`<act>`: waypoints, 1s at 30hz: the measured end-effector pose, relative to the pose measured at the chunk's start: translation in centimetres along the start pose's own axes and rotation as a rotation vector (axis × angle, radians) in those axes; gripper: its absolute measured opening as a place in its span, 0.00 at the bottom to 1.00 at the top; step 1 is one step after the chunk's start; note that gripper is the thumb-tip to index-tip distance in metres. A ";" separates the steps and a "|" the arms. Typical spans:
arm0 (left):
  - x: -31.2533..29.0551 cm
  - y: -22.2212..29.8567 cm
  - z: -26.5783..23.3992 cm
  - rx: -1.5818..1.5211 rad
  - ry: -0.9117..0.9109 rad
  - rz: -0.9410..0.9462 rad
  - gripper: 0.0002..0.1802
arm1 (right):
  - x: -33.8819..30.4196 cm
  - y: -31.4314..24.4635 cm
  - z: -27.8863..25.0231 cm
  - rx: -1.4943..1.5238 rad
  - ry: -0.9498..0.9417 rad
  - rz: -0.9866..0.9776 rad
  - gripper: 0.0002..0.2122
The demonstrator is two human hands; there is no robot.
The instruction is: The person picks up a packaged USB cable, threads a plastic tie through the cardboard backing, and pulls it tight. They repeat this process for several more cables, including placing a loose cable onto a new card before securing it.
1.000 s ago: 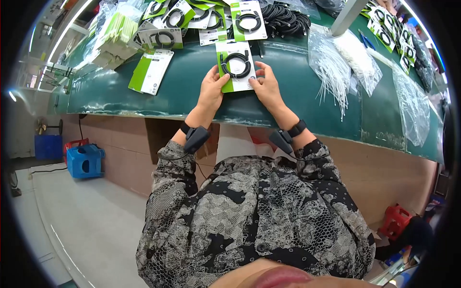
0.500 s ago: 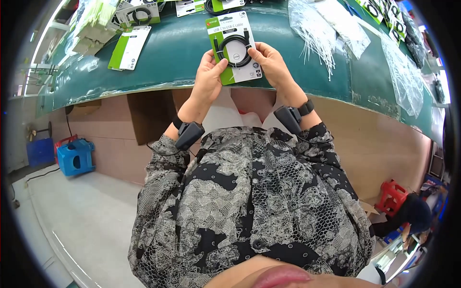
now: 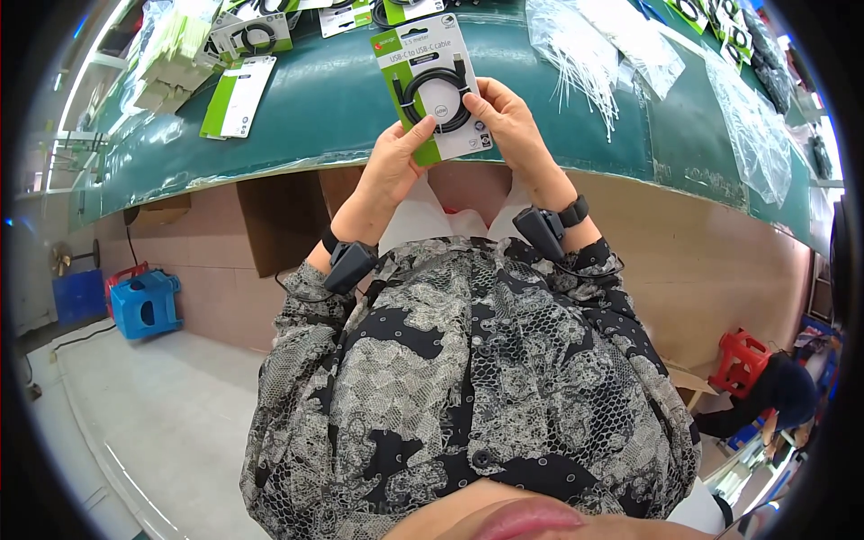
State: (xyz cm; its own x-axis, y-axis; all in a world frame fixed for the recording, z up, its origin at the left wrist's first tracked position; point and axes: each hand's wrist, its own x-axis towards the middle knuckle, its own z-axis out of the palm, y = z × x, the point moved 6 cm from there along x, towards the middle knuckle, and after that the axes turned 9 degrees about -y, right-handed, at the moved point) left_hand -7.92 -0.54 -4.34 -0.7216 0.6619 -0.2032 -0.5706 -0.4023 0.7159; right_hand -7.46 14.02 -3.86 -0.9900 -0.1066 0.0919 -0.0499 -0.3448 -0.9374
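Between my two hands is a white and green cable card (image 3: 454, 40), printed side up, over the near edge of the green table. A coiled black cable (image 3: 409, 88) lies against its front, with a light tie across the coil low down. My left hand (image 3: 396, 157) grips the card's lower left edge, its thumb on the front by the coil. My right hand (image 3: 506, 117) pinches the right edge, thumb over the coil's right side. Both hands' other fingers are partly hidden behind the card.
On the green table (image 3: 315, 108), a loose green and white card (image 3: 238, 99) and a stack of cards (image 3: 175, 54) lie to the left. Packaged cables (image 3: 256, 38) sit at the back. White cable ties (image 3: 585, 67) and clear plastic bags (image 3: 747, 135) are on the right.
The card has turned slightly counterclockwise and its top edge has shifted left and up. My left hand has slid a little lower. Both hands keep hold of it.
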 end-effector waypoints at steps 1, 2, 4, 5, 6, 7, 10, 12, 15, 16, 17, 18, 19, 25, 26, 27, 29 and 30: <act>-0.1 -0.1 0.0 0.001 0.001 0.001 0.15 | 0.0 0.0 0.1 -0.025 0.000 0.002 0.13; -0.1 0.1 -0.2 0.033 0.017 0.040 0.14 | 0.0 -0.1 0.3 -0.051 0.001 0.005 0.12; -0.1 0.3 -0.6 0.095 0.048 0.118 0.13 | -0.1 -0.4 0.5 -0.076 0.001 0.007 0.12; 0.0 0.1 -0.7 0.096 0.049 0.119 0.13 | -0.6 -2.0 0.1 -0.366 0.127 -0.149 0.11; 0.2 0.2 -0.9 0.075 0.067 0.159 0.13 | -1.2 -3.8 0.2 -0.657 0.253 -0.309 0.11; 0.3 0.3 -1.2 0.053 0.085 0.200 0.13 | -2.0 -5.3 0.9 -0.946 0.381 -0.471 0.11; 0.7 0.2 -1.6 0.030 0.095 0.244 0.13 | -3.3 -5.5 3.8 -1.192 0.124 -0.631 0.11; 1.0 0.2 -1.3 0.026 0.074 0.247 0.13 | -3.8 -5.2 4.9 -1.318 -0.008 -0.708 0.11; 1.1 -0.3 -0.3 0.026 0.061 0.255 0.13 | -3.7 -3.9 5.3 -1.363 -0.034 -0.710 0.10; 1.1 -0.3 -0.1 0.026 0.059 0.259 0.13 | -3.7 -3.8 5.2 -1.366 -0.037 -0.714 0.10; 1.1 -0.2 0.0 0.024 0.057 0.264 0.13 | -3.7 -3.8 5.1 -1.367 -0.010 -0.721 0.10; 1.1 0.0 0.1 0.022 0.054 0.267 0.13 | -3.7 -3.9 4.9 -1.368 0.017 -0.729 0.10; 1.1 0.2 0.1 0.020 0.051 0.270 0.13 | -3.7 -4.0 4.8 -1.368 0.044 -0.737 0.10; 1.4 0.4 0.4 0.009 0.037 0.261 0.13 | -3.3 -4.4 5.3 -1.429 0.022 -0.739 0.09; 1.5 0.3 0.4 0.000 0.037 0.260 0.13 | -3.3 -4.5 5.4 -1.436 0.009 -0.740 0.09; 1.5 0.2 0.4 -0.009 0.038 0.260 0.13 | -3.2 -4.6 5.5 -1.442 -0.003 -0.740 0.09; 1.5 0.3 0.3 -0.020 0.041 0.262 0.13 | -3.3 -4.7 5.0 -1.395 -0.039 -0.749 0.08; 1.5 0.4 0.3 -0.005 0.037 0.269 0.13 | -3.4 -4.8 4.7 -1.347 -0.070 -0.755 0.08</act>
State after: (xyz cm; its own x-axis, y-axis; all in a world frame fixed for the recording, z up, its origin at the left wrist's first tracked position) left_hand -9.10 0.46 -4.20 -0.8614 0.5070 -0.0307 -0.3584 -0.5640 0.7440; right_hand -3.22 11.69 1.90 -0.6747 -0.3557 0.6467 -0.6345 0.7271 -0.2622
